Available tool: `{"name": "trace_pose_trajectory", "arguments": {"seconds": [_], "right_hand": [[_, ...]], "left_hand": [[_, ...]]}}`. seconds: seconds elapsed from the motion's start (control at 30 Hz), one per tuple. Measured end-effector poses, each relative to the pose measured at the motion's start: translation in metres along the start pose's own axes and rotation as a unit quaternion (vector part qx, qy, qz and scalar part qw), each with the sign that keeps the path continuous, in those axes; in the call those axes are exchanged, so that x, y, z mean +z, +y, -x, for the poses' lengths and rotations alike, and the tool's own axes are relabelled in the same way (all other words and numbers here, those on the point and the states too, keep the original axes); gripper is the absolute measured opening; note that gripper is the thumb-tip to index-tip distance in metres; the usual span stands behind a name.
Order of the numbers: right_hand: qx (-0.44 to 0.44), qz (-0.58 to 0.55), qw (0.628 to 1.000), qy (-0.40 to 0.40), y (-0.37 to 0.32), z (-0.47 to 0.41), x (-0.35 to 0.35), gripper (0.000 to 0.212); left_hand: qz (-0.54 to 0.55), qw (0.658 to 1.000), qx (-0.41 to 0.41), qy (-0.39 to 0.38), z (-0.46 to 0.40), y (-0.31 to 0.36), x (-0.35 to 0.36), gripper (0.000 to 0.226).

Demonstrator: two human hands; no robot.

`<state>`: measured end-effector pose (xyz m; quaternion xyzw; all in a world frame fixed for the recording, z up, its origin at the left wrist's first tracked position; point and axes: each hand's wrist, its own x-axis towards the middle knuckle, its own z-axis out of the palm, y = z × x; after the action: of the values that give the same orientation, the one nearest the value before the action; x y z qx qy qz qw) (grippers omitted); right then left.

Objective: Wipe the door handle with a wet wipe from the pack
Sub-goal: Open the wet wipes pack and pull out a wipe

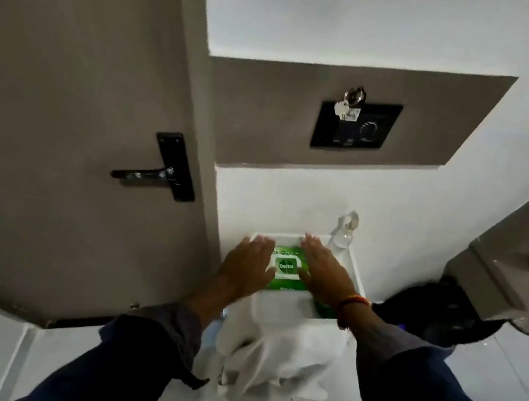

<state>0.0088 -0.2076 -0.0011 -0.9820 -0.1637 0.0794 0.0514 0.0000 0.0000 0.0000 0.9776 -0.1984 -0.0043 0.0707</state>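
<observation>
A green pack of wet wipes (287,268) with a white label lies flat in a white tray (354,266) low against the wall. My left hand (247,268) hovers flat over the pack's left side, fingers spread. My right hand (325,269) is flat over its right side, fingers stretched forward. Neither hand grips anything that I can see. The black lever door handle (145,176) on its black backplate (175,165) sits on the grey-brown door at the left, well above and left of my hands.
A clear bottle (345,230) stands at the tray's far right corner. White cloth (278,348) hangs over the tray's near edge. A black switch panel (369,140) with keys (347,107) hanging on it is on the wall above. A black bin bag (439,311) sits at right.
</observation>
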Motion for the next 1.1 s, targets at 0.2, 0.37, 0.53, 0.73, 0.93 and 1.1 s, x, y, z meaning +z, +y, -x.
{"name": "trace_pose_trajectory", "arguments": {"seconds": [0.2, 0.37, 0.53, 0.73, 0.93, 1.1], "right_hand": [[0.027, -0.011, 0.989, -0.144, 0.042, -0.016, 0.081, 0.085], [-0.018, 0.027, 0.992, -0.126, 0.052, -0.020, 0.109, 0.079], [-0.037, 0.047, 0.993, -0.099, 0.056, -0.022, 0.120, 0.076], [-0.041, 0.045, 0.994, -0.089, 0.055, -0.025, 0.121, 0.081], [-0.038, 0.047, 0.996, -0.070, 0.055, -0.026, 0.123, 0.081], [-0.036, 0.023, 0.998, -0.054, 0.058, -0.031, 0.120, 0.068]], "left_hand": [[-0.085, 0.992, 0.004, -0.088, -0.034, 0.028, 0.092, 0.054], [-0.161, 0.980, 0.001, -0.117, -0.057, 0.032, 0.118, 0.056], [-0.179, 0.974, -0.006, -0.137, -0.066, 0.034, 0.126, 0.050], [-0.265, 0.945, 0.058, -0.181, -0.073, 0.041, 0.117, 0.039], [-0.318, 0.923, 0.129, -0.172, -0.076, 0.033, 0.110, 0.031], [-0.107, 0.989, 0.021, -0.098, -0.102, 0.015, 0.078, 0.026]]}}
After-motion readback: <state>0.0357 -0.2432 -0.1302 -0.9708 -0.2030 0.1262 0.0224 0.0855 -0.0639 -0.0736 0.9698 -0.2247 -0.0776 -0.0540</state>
